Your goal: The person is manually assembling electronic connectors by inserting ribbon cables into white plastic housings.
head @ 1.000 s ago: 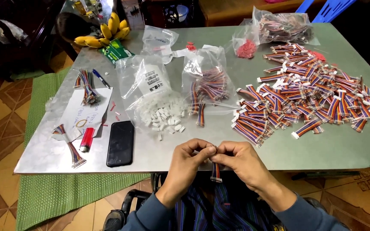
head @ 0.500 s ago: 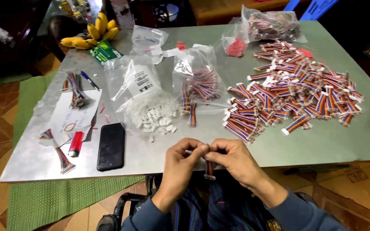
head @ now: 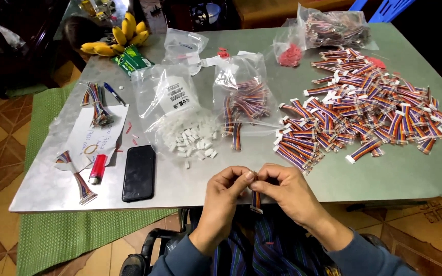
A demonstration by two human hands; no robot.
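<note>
My left hand (head: 224, 193) and my right hand (head: 284, 190) meet at the near edge of the grey table (head: 180, 179). Together they pinch the top end of a short rainbow ribbon cable (head: 256, 200), which hangs down between them with a connector at its lower end. Just beyond my hands lies a spill of small white plastic connector housings (head: 190, 138) from an open clear bag (head: 172, 97). To the right is a big heap of finished rainbow cables (head: 359, 117).
A black phone (head: 139, 173) and a red lighter (head: 97, 169) lie at left, beside a paper sheet (head: 95, 130) with cable bundles. A second bag of cables (head: 244, 99) sits centre. Bananas (head: 116, 38), a green packet (head: 131, 60) and more bags (head: 333, 25) line the far edge.
My hands stay together at the table's near edge, fingers working slightly on the cable's top end. Only the camera view has shifted a little.
</note>
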